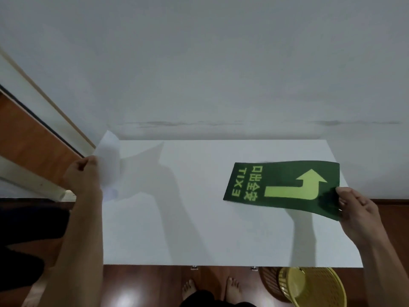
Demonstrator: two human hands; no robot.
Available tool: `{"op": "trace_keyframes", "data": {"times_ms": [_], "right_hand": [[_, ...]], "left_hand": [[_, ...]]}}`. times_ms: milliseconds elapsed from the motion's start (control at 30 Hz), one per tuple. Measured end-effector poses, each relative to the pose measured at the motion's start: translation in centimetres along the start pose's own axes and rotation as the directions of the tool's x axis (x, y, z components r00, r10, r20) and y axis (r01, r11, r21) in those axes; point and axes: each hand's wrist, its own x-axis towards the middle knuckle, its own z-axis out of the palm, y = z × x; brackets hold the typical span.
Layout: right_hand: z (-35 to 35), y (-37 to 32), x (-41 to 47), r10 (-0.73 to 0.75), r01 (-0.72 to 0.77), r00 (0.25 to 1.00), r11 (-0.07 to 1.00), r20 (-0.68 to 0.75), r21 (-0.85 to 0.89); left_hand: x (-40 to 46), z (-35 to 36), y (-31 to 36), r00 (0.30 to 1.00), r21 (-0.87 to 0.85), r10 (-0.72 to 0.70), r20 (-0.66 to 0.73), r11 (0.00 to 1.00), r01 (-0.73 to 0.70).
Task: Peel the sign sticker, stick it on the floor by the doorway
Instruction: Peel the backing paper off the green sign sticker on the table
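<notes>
The dark green sign sticker (285, 185) carries a light green bent arrow and upside-down "EXIT" lettering. It hovers over the right part of the white table (199, 218), pinched at its right edge by my right hand (358, 209). My left hand (83, 176) is at the table's left edge, closed on a white backing sheet (110, 165) that curls upward and apart from the sticker.
A white wall rises behind the table. A doorway frame with wooden floor (33, 142) beyond it lies at the left. A yellow mesh basket (314, 286) stands on the floor under the table's right front corner. My bare feet (210, 289) stand at the table's front edge.
</notes>
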Motion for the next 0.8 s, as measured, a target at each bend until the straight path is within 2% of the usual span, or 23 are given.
{"op": "trace_keyframes", "data": {"times_ms": [167,300,433,633,800], "right_hand": [[1.9,-2.0,-1.3,-0.07,0.07,0.997,0.998,0.025,-0.007],[5.4,-3.6,-2.6,-0.142,0.148,0.985,0.987,0.102,-0.057],[9.4,-4.7,-4.0,-0.176,0.194,0.969,0.977,0.175,-0.091],[14.4,-5.3,-6.1,-0.16,0.171,0.952,0.985,0.262,-0.021],[17.8,-5.0,-8.0,-0.178,0.164,0.938,0.984,0.297,0.071]], "left_hand": [[-2.0,-0.6,1.3,0.971,0.04,0.238,0.016,0.97,-0.239],[-3.6,-1.0,2.3,0.905,0.049,0.424,0.036,0.904,-0.425],[-4.7,-1.5,2.7,0.827,0.066,0.545,0.138,0.828,-0.557],[-4.9,-2.7,3.0,0.741,0.208,0.596,0.311,0.718,-0.664],[-6.3,-4.1,2.4,0.791,0.112,0.44,0.424,0.842,-0.528]]}}
